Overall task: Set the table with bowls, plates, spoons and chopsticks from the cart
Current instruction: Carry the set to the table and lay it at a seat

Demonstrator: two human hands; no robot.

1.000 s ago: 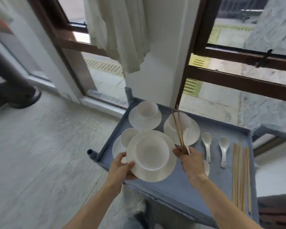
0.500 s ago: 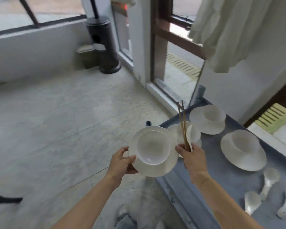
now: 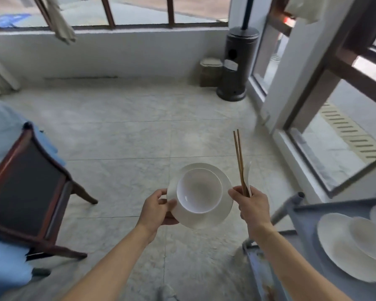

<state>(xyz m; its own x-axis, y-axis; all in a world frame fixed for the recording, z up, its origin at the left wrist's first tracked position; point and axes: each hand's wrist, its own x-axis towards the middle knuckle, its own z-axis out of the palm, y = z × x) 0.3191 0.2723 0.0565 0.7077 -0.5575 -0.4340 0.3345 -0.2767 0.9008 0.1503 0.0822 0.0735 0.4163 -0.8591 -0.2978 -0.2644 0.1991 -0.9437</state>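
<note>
Above the floor, left hand (image 3: 159, 208) pinches plate (image 3: 204, 220) rim; right hand (image 3: 251, 205) clasps chopsticks (image 3: 239, 161), spoon (image 3: 247, 174).

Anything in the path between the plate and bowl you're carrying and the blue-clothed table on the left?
Yes. A dark wooden chair stands at the blue-clothed table, left of the plate and bowl in the left hand. The floor up to it looks bare.

Non-task stuff around my grip: dark wooden chair (image 3: 28, 192) to my left on the pale tiled floor (image 3: 139, 131), blue cloth (image 3: 0, 131) behind it. Ahead and to my right, a dark patio-heater base (image 3: 237, 66) stands in the corner, a small beige box (image 3: 210, 71) just beside it. Brown-framed windows (image 3: 326, 101) further right.
</note>
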